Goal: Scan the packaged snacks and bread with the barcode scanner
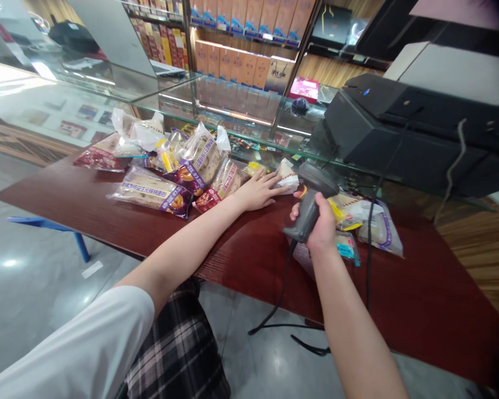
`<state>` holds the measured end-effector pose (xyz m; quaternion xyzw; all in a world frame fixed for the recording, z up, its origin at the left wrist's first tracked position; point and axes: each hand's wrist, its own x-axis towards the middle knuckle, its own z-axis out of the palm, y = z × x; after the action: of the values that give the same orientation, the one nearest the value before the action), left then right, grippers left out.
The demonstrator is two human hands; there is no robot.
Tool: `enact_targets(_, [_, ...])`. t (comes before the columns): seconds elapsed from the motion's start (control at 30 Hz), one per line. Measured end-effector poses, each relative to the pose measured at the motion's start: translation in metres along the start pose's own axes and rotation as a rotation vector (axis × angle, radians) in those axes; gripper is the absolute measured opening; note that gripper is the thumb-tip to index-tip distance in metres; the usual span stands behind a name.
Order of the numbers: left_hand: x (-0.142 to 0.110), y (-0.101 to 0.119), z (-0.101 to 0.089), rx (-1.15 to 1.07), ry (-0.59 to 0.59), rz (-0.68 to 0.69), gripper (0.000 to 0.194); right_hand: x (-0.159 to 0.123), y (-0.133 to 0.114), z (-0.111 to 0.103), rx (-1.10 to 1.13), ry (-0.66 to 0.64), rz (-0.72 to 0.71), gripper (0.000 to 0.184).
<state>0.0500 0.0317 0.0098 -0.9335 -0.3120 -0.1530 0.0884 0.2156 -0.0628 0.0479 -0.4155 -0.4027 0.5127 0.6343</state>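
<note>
Above the dark red table (249, 255), grips the barcode scanner (311, 194), probably light, stiff and best taken by its handle (303, 221), in the right hand (322, 224), and spreads the open left hand (258, 193) beside bagged breads (227, 180), likely soft, slippery and crushable.

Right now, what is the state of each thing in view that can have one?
Dark grey plastic scanner: held, tilted.
Right hand: gripping scanner.
Left hand: fingers spread, palm down.
Long purple-ended plastic packet: lying flat.
Scanner's thin black cable: slack.
Bulky black machine: blue light lit.
</note>
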Motion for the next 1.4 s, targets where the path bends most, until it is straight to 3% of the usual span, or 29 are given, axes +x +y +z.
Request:
enact_targets(0.17, [0.004, -0.002, 0.002, -0.005, 0.012, -0.017, 0.049, 0.0, 0.001, -0.002, -0.015, -0.014, 0.038, 0.039])
enact_targets(0.4, [0.007, 0.001, -0.016, -0.061, 0.106, -0.243, 0.046, 0.001, 0.003, -0.002, -0.019, 0.02, 0.004, 0.04])
enact_targets(0.53, [0.005, 0.003, -0.014, -0.064, 0.143, -0.236, 0.047, 0.002, 0.004, -0.001, 0.01, 0.024, -0.053, 0.038])
enact_targets(0.63, [0.003, 0.001, -0.008, -0.067, 0.047, -0.2, 0.057, 0.003, 0.004, -0.001, 0.025, 0.016, -0.063, 0.037])
enact_targets(0.73, [0.003, -0.001, -0.006, -0.064, -0.016, -0.173, 0.053, 0.002, 0.003, -0.001, 0.027, 0.008, -0.064, 0.036])
enact_targets(0.83, [0.003, -0.001, -0.008, -0.115, 0.036, -0.207, 0.048, 0.001, 0.002, 0.0, 0.028, 0.005, -0.067, 0.036])
enact_targets(0.93, [0.004, -0.003, -0.011, -0.258, 0.071, -0.157, 0.041, 0.001, 0.002, 0.0, 0.035, 0.016, -0.063, 0.035])
enact_targets(1.07, [0.004, -0.006, -0.014, -0.437, -0.026, -0.161, 0.058, 0.002, 0.003, -0.001, 0.044, 0.012, -0.053, 0.036])
enact_targets(1.13, [0.003, -0.007, -0.015, -0.444, -0.05, -0.17, 0.064, 0.002, 0.003, -0.002, 0.041, 0.009, -0.054, 0.036])
enact_targets(1.23, [0.002, -0.007, -0.015, -0.396, -0.083, -0.074, 0.074, 0.002, 0.004, -0.003, 0.043, 0.003, -0.062, 0.034])
enact_targets(1.4, [0.001, -0.008, -0.011, -0.372, -0.099, -0.031, 0.071, 0.002, 0.005, -0.004, 0.041, -0.001, -0.072, 0.032])
